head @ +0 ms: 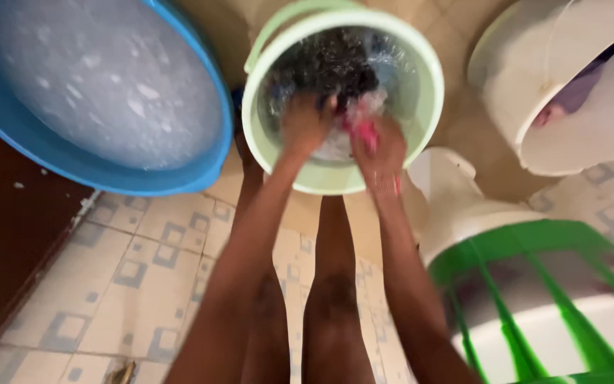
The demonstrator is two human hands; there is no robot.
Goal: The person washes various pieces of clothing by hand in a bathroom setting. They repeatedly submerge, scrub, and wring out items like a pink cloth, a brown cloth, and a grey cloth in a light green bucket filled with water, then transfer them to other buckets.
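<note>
Both hands are in the pale green bucket [421, 99] of water. The left hand [305, 128] and right hand [381, 146] each clench a pink cloth [364, 128] between them. A blue basin [94, 163] of suds sits just beside

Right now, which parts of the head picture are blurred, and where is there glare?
In the head view, both hands, the left hand and right hand, and the pink cloth in the pale green bucket are smeared by motion blur; the green basket near the lens is soft; the water in the blue basin shows pale glare.
</note>
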